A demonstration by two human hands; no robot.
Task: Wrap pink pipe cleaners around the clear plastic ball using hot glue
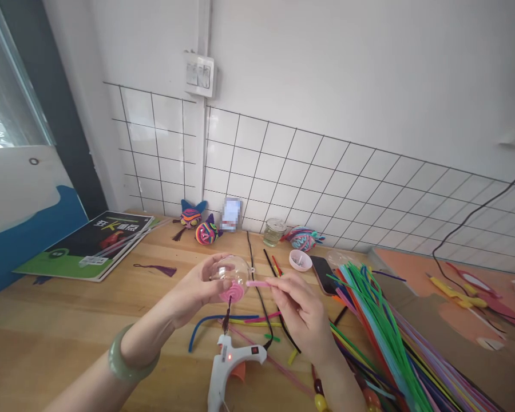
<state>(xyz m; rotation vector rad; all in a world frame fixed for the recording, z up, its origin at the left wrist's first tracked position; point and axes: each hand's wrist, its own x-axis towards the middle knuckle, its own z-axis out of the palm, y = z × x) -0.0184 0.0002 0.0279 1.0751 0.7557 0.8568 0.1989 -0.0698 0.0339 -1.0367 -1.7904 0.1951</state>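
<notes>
A clear plastic ball (pixel 240 268) is gripped in my left hand (pixel 199 283), its fingers and thumb around the left side. A pink spiral (pixel 232 290) covers the ball's lower part, and a dark tassel (pixel 226 317) hangs below it. My right hand (pixel 298 303) pinches a short pink pipe cleaner (pixel 257 284), whose left end is close to the ball's right side; whether they touch I cannot tell. Under the ball, a white glue gun (pixel 218 366) with a lit red light stands on the wooden table (pixel 171 366).
Bundled coloured pipe cleaners (pixel 381 332) spread over the right side, near a dark phone (pixel 324 274) and a small white bowl (pixel 300 260). Along the wall are a glass jar (pixel 274 232) and yarn-wrapped ornaments (pixel 206 230). A book (pixel 107 240) and a loose tassel (pixel 157 269) lie left. A black cable (pixel 261 303) crosses the middle.
</notes>
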